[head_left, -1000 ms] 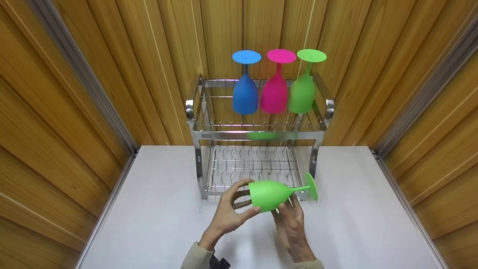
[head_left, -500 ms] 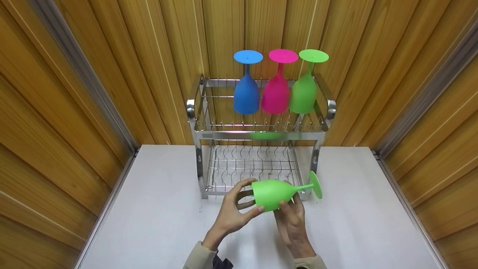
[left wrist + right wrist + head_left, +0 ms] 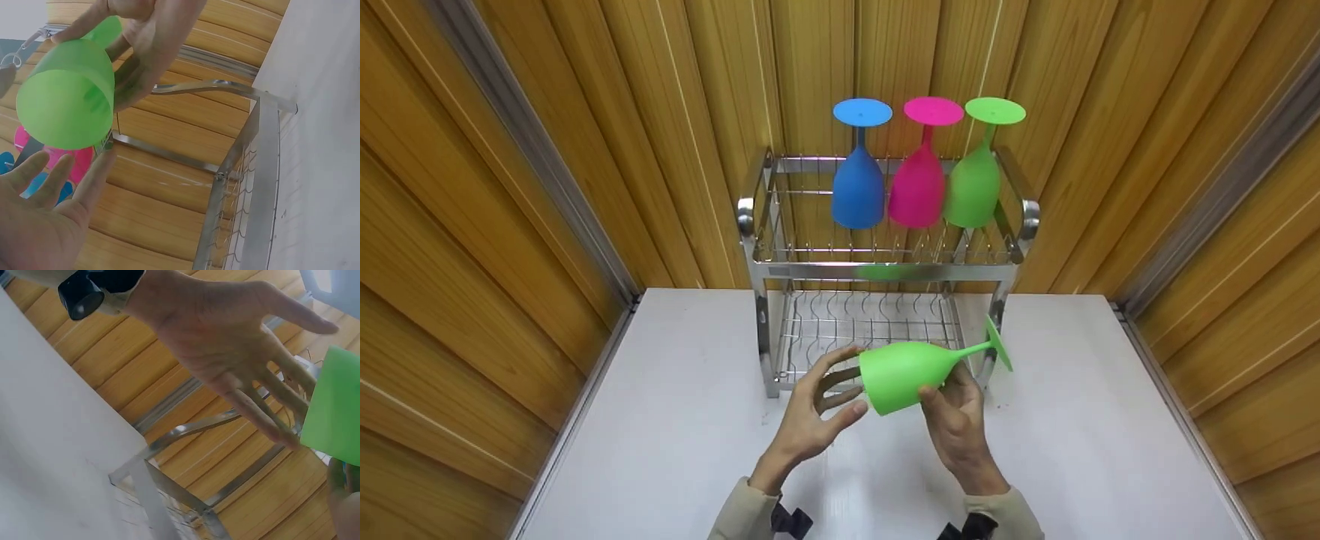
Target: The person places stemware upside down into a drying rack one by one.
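A green plastic wine glass point(image 3: 904, 373) lies tilted on its side, its foot up to the right and its mouth facing left. My right hand point(image 3: 958, 426) holds the bowl near the stem, thumb in front and fingers behind. At the mouth side is my left hand point(image 3: 804, 420), fingers spread and thumb apart from the glass. In the left wrist view, the fingertips of the left hand point(image 3: 50, 219) are close to the rim; whether they touch it is hard to tell. The right wrist view shows the green bowl point(image 3: 337, 408) cut off at the edge.
Behind the hands stands a two-tier metal dish rack point(image 3: 885, 271) on a white table point(image 3: 682, 420). A blue wine glass point(image 3: 858, 191), a pink one point(image 3: 917, 191) and another green one point(image 3: 973, 191) stand upside down on its top tier. Wood-panelled walls point(image 3: 697, 112) enclose the table.
The held glass has tilted, its foot rising and its mouth dipping. My left thumb has come off the bowl, and the left hand has moved slightly left. The right hand still grips the glass.
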Demonstrator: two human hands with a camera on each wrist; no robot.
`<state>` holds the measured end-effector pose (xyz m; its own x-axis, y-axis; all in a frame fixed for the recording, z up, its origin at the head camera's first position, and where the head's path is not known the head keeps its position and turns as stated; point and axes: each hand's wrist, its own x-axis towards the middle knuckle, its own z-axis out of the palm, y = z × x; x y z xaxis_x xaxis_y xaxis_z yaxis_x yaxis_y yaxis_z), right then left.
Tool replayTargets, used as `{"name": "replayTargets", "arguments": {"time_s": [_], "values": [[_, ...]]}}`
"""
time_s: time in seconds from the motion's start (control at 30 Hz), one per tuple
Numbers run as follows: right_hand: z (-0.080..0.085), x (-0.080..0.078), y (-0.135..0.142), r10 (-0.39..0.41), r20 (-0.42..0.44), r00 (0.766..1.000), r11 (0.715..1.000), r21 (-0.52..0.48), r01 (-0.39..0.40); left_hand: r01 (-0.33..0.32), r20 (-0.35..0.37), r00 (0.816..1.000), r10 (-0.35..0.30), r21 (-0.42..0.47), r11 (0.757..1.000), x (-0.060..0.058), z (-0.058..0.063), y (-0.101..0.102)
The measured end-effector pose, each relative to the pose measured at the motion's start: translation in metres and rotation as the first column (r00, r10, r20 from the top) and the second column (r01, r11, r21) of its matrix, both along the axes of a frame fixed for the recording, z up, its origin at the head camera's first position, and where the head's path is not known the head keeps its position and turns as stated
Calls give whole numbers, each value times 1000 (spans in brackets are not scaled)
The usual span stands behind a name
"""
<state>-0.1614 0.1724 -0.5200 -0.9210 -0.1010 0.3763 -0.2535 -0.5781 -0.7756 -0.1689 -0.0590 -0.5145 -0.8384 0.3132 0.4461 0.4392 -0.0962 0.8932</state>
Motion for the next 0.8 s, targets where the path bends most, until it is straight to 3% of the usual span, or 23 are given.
{"name": "replayTargets", "arguments": {"time_s": [0.17, 0.33, 0.5, 0.67, 0.8], "values": [[26, -8, 6, -34, -104, 994, 988, 150, 50, -75, -19, 997, 74, -59, 995, -6, 3, -19], [58, -18, 9, -18, -241, 970, 929, 355, 106, -203, -56, 979, 197, -166, 965, -13, 4, -43], [102, -29, 7, 60, -350, 935, 843, 520, 140, -350, -87, 937, 339, -244, 905, -16, -1, -65], [148, -46, 0, 119, -382, 916, 808, 573, 134, -468, -92, 882, 462, -280, 838, -21, -11, -78], [177, -62, -8, 140, -414, 900, 759, 628, 171, -541, -100, 837, 538, -302, 785, -27, -18, -85]]}}
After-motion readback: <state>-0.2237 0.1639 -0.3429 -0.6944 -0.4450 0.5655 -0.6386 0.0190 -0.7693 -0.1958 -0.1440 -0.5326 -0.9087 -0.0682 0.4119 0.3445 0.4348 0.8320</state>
